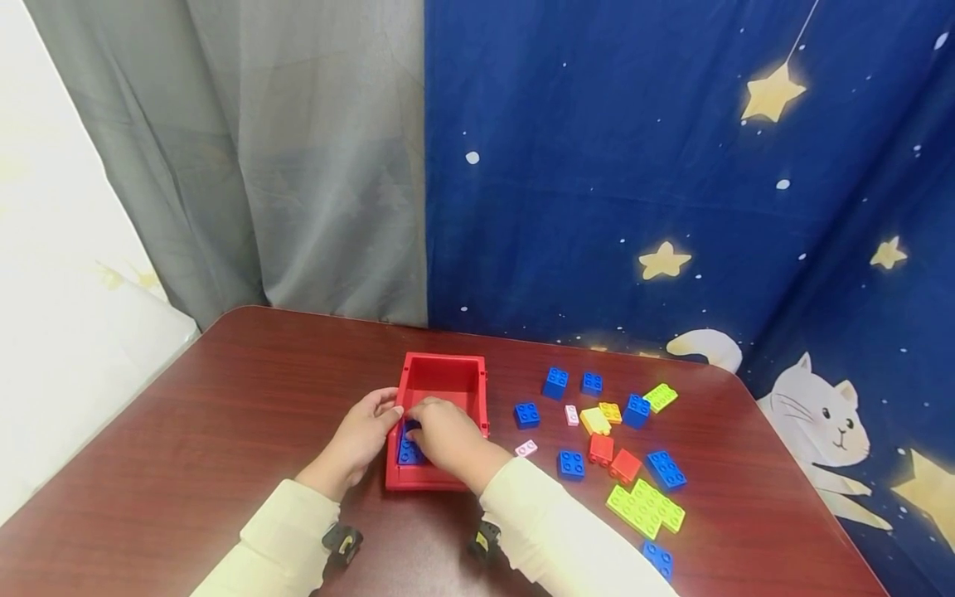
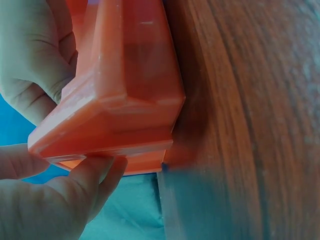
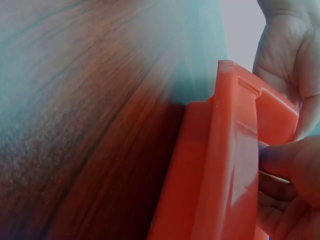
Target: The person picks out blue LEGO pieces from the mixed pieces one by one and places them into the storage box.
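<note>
A red open-topped box (image 1: 448,477) stands on the table, with blue bricks (image 1: 410,452) in its near left part. My left hand (image 1: 356,439) pinches the box's left wall, thumb at the rim and fingers outside; the left wrist view shows this grip too. Inside the box, my right hand (image 1: 446,433) has its thumb and fingers curled at a blue brick against the left wall. That brick is mostly hidden by the hand. In the right wrist view only a bluish sliver (image 3: 262,148) shows by the thumb.
Right of the box lie loose bricks: several blue ones (image 1: 526,415), two pink ones (image 1: 525,448), yellow ones (image 1: 595,420), two red ones (image 1: 624,466) and lime green ones (image 1: 643,507). The brown table (image 1: 246,414) ends at grey and blue curtains behind.
</note>
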{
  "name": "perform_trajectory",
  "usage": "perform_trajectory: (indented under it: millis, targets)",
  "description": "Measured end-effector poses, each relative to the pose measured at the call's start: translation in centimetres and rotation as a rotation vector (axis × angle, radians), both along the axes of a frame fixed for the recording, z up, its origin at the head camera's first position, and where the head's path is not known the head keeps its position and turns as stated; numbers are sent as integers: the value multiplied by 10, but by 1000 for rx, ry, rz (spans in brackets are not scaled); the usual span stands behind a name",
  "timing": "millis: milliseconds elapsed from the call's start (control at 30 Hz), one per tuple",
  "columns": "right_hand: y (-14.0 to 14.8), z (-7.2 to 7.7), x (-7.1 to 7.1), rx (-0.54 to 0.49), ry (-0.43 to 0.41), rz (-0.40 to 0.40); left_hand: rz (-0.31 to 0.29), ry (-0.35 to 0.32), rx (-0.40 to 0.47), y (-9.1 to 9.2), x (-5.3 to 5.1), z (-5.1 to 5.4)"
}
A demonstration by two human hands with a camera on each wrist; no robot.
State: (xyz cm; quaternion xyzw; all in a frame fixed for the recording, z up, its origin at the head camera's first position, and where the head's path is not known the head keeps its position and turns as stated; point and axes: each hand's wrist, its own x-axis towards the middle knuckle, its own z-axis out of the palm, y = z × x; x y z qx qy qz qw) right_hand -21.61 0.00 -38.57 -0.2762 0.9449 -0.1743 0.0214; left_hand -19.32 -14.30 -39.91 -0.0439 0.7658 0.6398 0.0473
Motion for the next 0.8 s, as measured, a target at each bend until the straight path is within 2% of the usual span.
perform_trajectory:
  millis: [167, 467, 800]
  targets:
    - [0, -1, -2, -27, -31, -4, 1, -6, -1, 0, 1, 0]
    - [-3, -3, -10, -60, -56, 25, 6, 38, 22, 2, 1, -1]
    - [-5, -1, -17, -39, -92, 28, 4, 38, 15, 2, 0, -1]
